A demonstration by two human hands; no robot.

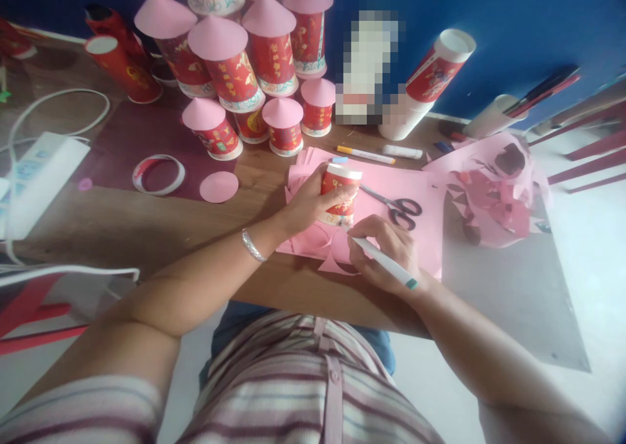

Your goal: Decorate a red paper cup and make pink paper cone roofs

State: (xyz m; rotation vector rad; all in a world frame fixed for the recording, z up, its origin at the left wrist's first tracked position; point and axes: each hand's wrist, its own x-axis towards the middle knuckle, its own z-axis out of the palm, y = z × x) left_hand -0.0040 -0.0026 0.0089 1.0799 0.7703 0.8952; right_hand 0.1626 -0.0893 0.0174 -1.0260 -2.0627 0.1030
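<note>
Wrapped around a red paper cup [337,182] with a white rim and base band is my left hand [315,199]. My right hand [391,245] grips a white marker pen [386,263] with a green end, its tip close to the cup's lower edge; whether it touches I cannot tell. Pink paper sheets [425,229] lie beneath both hands. Scissors with dark handles [403,212] rest on the sheets just right of the cup. A pink paper disc [218,187] lies on the table to the left.
Red cups with pink cone roofs [222,59] stand stacked at the back. Behind the sheets are a yellow-capped marker [366,154] and leaning stacked cups [435,72]. Pink scraps [499,196] pile up at right. A tape roll [159,174] and power strip [42,183] are at left.
</note>
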